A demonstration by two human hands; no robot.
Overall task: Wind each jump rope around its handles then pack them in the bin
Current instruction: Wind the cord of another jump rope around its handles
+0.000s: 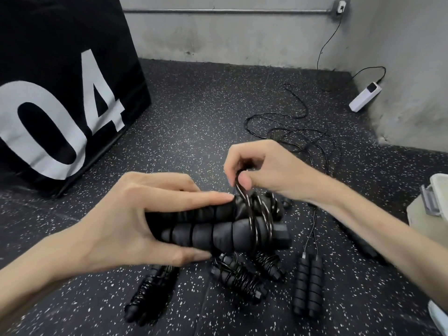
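Matt ribbed foam handles [218, 232], glossy black cord [252, 214], speckled rubber floor [194, 112], rough grey concrete wall [230, 37]

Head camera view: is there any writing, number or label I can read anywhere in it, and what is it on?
"04": large white digits on the black box at the left; the 0 is cut off by the picture's edge.
The white power bank by the wall has a small dark screen, too small to read.
Nothing readable shows on the jump rope handles or the bin.
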